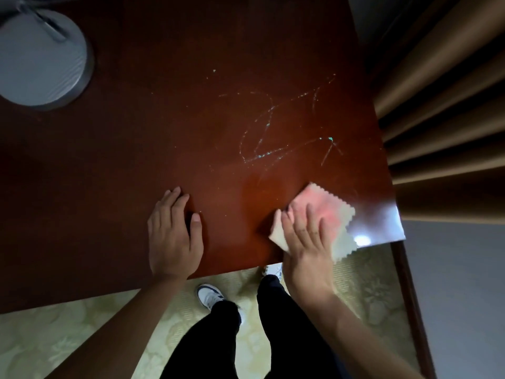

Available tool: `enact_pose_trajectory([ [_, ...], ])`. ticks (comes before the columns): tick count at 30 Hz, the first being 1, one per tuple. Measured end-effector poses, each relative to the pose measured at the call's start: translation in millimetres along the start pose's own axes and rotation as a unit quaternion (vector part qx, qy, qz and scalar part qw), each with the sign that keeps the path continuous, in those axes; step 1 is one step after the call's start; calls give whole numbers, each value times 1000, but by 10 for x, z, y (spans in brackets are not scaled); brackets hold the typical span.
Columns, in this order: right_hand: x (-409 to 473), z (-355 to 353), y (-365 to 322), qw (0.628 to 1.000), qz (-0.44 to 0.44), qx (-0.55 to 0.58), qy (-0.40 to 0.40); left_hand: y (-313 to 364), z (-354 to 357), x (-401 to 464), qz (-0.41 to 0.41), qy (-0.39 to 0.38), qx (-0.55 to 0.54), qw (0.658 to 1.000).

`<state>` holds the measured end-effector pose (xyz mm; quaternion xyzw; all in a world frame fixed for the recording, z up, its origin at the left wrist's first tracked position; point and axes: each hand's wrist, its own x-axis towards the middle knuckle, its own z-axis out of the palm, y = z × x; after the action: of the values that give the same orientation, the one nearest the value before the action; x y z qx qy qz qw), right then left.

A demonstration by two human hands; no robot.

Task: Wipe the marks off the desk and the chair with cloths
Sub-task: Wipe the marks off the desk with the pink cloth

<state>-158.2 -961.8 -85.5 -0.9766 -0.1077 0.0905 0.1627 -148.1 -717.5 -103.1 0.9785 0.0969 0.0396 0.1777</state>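
Fingers of the right hand (307,236) are spread flat and pressed down on a cloth (325,212), which is laid near the front right corner of the tabletop (136,160). Marks (276,132) are seen just behind the cloth. The left hand (173,233) is laid flat on the tabletop, fingers straight, with nothing held.
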Motion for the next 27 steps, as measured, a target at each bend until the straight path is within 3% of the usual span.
enact_pose_trajectory([
  [3, 242, -100, 144, 998, -55, -24, -11, -5, 5, 1, -2, 3, -2, 1000],
  [8, 186, -192, 469, 992, 116, 13, 52, -23, 8, 10, 8, 13, -5, 1000],
  [12, 0, 58, -42, 998, 50, -1, 28, -50, 22, 5, 14, 16, -9, 1000],
  [15, 90, 22, 124, 999, 9, -26, 34, -61, 27, 19, 15, 16, -20, 1000],
  [20, 168, 94, 54, 976, 189, 29, 104, -66, 10, 24, 10, 5, -38, 999],
  [25, 44, 96, 108, 996, 67, -46, 36, -80, -42, 23, 14, 1, -64, 998],
  [27, 158, 1, 241, 989, 125, -45, 61, -109, -83, 30, 18, -4, -91, 996],
])
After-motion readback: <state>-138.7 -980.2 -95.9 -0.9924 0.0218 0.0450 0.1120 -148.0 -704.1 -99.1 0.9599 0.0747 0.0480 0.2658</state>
